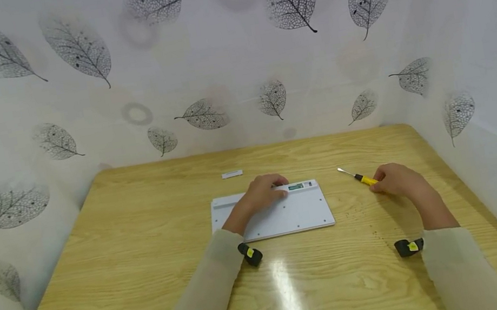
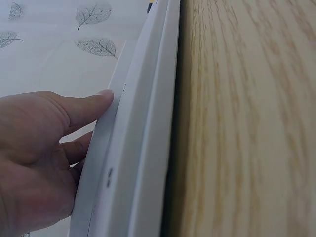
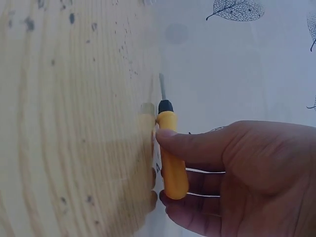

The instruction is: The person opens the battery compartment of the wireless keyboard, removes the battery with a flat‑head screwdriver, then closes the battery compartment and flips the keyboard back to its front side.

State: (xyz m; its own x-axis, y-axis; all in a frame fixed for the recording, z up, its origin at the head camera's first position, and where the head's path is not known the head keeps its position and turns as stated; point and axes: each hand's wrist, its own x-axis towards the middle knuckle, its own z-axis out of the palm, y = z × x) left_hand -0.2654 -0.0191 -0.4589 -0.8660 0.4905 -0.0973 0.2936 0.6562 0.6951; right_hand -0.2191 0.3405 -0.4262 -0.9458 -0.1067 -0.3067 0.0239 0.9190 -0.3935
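Observation:
A white keyboard (image 1: pixel 274 219) lies face down on the table, small dark screw spots dotting its back. Along its far edge runs a raised ridge, where an uncovered slot (image 1: pixel 296 187) shows something green inside. My left hand (image 1: pixel 262 192) grips that ridge, thumb on the near side and fingers behind it; the left wrist view shows the thumb (image 2: pixel 101 101) pressed on the white edge. To the right, my right hand (image 1: pixel 396 179) holds a yellow-handled screwdriver (image 3: pixel 173 163) between thumb and fingers. Its metal tip points away and to the left, beside the keyboard.
A small white cover strip (image 1: pixel 232 174) lies on the wooden table (image 1: pixel 151 281) beyond the keyboard. Dark specks mark the wood near my right hand. A leaf-patterned curtain (image 1: pixel 223 60) surrounds the table at the back and sides.

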